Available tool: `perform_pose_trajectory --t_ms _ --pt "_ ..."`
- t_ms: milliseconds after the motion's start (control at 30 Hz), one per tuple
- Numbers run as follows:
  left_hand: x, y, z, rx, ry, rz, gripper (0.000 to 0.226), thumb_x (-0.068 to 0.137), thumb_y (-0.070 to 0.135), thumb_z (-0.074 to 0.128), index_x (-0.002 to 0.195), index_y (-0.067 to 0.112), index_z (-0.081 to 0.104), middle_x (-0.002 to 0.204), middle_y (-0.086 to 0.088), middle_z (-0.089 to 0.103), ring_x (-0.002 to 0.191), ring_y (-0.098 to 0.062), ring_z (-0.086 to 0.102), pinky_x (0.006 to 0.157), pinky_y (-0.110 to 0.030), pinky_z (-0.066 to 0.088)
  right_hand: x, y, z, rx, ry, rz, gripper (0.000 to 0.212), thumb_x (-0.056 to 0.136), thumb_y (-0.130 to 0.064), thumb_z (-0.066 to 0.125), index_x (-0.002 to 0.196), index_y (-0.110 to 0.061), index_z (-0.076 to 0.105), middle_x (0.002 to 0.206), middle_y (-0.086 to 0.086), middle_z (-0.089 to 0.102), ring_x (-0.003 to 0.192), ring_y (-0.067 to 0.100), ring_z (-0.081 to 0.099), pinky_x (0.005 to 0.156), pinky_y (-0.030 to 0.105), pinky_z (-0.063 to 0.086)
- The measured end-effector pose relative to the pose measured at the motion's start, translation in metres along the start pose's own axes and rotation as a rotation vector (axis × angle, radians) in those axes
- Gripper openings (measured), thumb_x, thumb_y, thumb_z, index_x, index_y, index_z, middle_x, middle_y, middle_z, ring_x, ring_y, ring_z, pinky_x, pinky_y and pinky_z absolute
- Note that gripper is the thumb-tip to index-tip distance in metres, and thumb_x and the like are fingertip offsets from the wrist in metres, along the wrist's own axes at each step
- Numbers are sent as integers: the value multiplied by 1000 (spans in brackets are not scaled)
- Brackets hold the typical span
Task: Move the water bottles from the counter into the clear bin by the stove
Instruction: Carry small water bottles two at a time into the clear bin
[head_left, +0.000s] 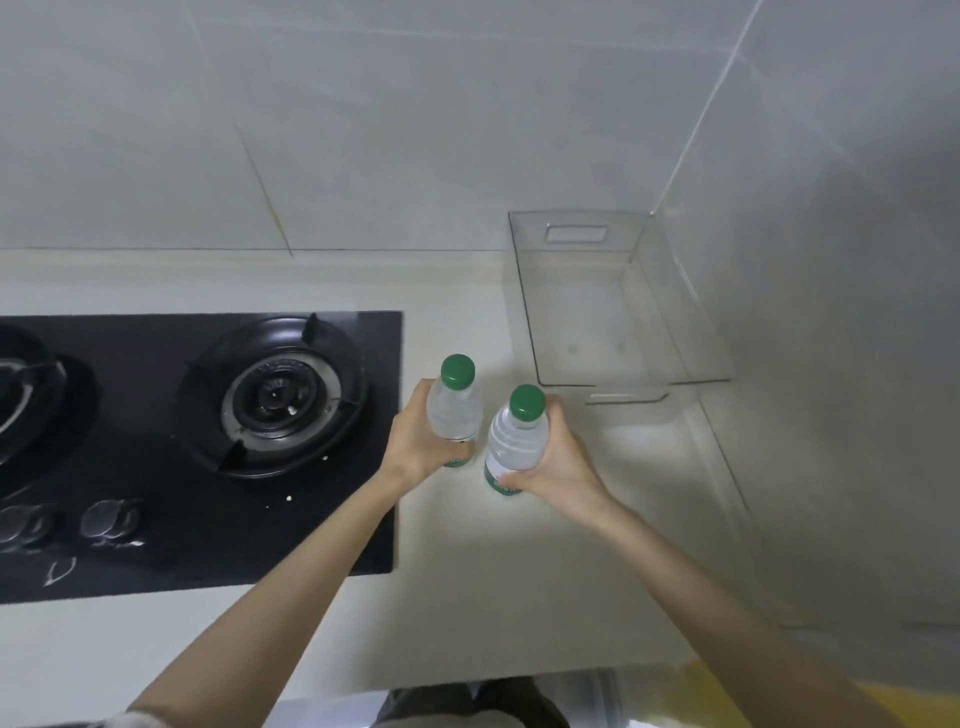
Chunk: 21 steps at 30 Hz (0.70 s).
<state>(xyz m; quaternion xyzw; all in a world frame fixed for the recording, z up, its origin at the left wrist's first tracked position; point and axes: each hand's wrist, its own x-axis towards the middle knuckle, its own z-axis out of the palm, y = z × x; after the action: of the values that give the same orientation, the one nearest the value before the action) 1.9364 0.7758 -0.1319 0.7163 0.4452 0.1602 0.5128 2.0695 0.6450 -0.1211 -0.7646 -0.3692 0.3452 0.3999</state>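
Note:
Two clear water bottles with green caps are in my hands above the pale counter. My left hand grips the left bottle round its body. My right hand grips the right bottle, which tilts slightly to the right. The bottles are close together but apart. The clear bin stands in the corner, behind and to the right of both bottles, with nothing inside it. Its near handle cut-out lies just right of my right hand.
A black gas stove with a round burner and knobs lies to the left, its edge touching my left forearm. Tiled walls close off the back and the right side. The counter's front edge runs below my arms.

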Motion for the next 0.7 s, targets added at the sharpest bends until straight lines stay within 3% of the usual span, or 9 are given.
perform_pose_trajectory --t_ms 133,267,400,467,567,700 --pt "-6 1 3 10 7 -37 67 64 13 83 116 25 43 105 5 62 97 -16 60 72 -22 47 2 2 -13 -75 -89 -49 71 68 -15 82 119 -27 34 105 -12 58 95 9 59 66 11 46" --pt "-16 4 -1 7 -13 -26 69 71 13 81 129 18 42 112 5 58 103 -16 56 81 -25 41 2 -4 -24 -176 -164 -87 65 74 -20 79 125 -22 38 111 -10 58 101 10 58 70 13 43" --pt "-26 11 -13 74 64 163 77 73 16 80 138 22 39 128 13 52 118 -7 50 94 -19 38 -1 -13 -39 -222 -173 -176 57 76 -22 74 125 -29 45 120 -12 61 111 11 59 93 36 50" --pt "-29 21 -21 99 115 293 76 78 20 77 141 28 36 140 16 46 126 -2 45 102 -21 36 -5 -23 -49 -241 -136 -261 57 79 -22 72 127 -32 45 126 -14 58 113 7 57 98 36 48" --pt "-33 39 -31 197 175 435 60 86 28 68 139 32 39 138 16 48 124 -3 47 101 -27 42 -11 -42 -58 -352 -74 -404 48 85 -21 69 128 -32 50 123 -14 58 105 5 55 92 26 46" --pt "-30 51 -35 496 194 529 41 92 34 58 131 31 50 127 11 54 116 -12 52 87 -38 52 -10 -52 -56 -530 -53 -526 33 88 -23 65 119 -30 56 100 -18 49 85 8 48 79 32 48"
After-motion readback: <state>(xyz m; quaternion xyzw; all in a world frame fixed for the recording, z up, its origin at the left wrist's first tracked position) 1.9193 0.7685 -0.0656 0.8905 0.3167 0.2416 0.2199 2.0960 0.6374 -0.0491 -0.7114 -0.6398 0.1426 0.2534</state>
